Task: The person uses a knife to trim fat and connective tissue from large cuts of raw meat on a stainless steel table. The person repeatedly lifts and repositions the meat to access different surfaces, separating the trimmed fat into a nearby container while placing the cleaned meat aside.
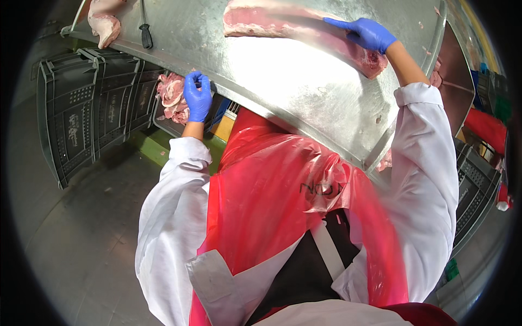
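A long slab of pale pink meat point(261, 23) with a fatty edge lies across the metal table. Over its right part is my right hand point(372, 35), blue-gloved, the index finger stretched to the left and the other fingers curled. A blurred grey streak, looking like a knife blade point(310, 22), runs left from under this hand; the handle is hidden. My left hand point(197, 98), also gloved in blue, is off the table's front edge, beside a heap of meat trimmings point(173, 98) in a dark crate. Its fingers are curled toward the thumb; anything between them is hidden.
The metal table point(304, 81) has a raised front rim. A black-handled tool point(145, 35) and another meat piece point(104, 24) lie at its far left. Black crates point(73, 114) stand at the left, another crate point(473, 190) at the right. My red apron point(272, 201) hangs by the rim.
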A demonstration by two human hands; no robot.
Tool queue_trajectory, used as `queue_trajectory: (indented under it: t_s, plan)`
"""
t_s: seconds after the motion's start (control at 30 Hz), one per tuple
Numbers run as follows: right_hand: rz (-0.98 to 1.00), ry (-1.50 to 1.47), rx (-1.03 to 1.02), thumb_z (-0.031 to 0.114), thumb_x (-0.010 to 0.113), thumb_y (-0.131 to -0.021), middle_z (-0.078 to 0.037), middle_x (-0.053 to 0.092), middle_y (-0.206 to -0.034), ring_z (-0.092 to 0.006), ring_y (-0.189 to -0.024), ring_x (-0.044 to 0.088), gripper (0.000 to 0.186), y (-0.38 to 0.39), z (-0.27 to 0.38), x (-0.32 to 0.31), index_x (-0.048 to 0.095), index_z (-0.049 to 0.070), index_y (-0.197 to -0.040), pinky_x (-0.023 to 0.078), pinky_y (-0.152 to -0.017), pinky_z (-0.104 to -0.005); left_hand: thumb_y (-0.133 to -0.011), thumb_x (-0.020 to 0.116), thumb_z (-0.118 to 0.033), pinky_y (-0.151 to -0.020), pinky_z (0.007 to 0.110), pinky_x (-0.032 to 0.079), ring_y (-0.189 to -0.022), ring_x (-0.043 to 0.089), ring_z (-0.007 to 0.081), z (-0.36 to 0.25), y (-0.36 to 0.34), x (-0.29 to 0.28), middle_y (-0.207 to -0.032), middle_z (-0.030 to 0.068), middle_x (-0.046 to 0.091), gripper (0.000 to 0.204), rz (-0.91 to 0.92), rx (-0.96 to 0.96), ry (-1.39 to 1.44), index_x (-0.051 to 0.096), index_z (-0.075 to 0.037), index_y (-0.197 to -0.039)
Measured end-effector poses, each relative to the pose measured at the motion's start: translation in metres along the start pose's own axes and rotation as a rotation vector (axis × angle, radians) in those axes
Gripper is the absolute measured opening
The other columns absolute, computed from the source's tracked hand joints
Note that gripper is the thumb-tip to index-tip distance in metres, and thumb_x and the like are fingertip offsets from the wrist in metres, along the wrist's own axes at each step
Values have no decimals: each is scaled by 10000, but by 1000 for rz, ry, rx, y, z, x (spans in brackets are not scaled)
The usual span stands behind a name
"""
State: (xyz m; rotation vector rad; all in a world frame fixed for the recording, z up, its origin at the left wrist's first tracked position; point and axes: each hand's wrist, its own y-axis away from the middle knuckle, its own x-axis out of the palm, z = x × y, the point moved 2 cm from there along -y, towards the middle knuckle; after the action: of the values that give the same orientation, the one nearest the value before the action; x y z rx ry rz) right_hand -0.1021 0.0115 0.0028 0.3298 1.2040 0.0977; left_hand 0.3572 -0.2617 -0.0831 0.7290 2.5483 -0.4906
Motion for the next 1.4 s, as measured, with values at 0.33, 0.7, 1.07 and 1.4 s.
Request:
queue_trajectory:
  t_s: [0.33,0.7,1.07,1.4]
  plan:
    - [279,44,98,196,552,-936,-293,646,-1152,-395,-937,676,603,-42,46,-39,403,63,-1505,540,-864,-421,-916,647,-82,-701,272,471,-754,530,116,-20,-53,76,-888,50,606,178,-203,-32,196,598,9,-1061]
    - [155,16,103,98,558,-875,-206,658,-817,-368,-718,660,715,7,20,10,386,442,-1478,549,-725,-455,-853,716,-139,-781,380,512,-872,633,261,-27,-101,119,-944,120,636,196,120,233,-119,647,-54,-1016]
    - [198,-375,344,128,615,-927,-252,635,-903,-335,-743,642,742,228,27,26,296,294,-1576,519,-799,-394,-912,597,-254,-771,503,527,-845,667,395,-62,-96,175,-852,189,694,189,303,-41,-442,708,-102,-894]
    - [-559,-788,593,135,639,-960,-67,731,-955,-116,-792,633,692,147,53,66,341,285,-1566,525,-755,-321,-938,537,-241,-689,399,486,-689,626,258,-161,35,305,-752,168,667,342,455,-660,253,653,77,-886]
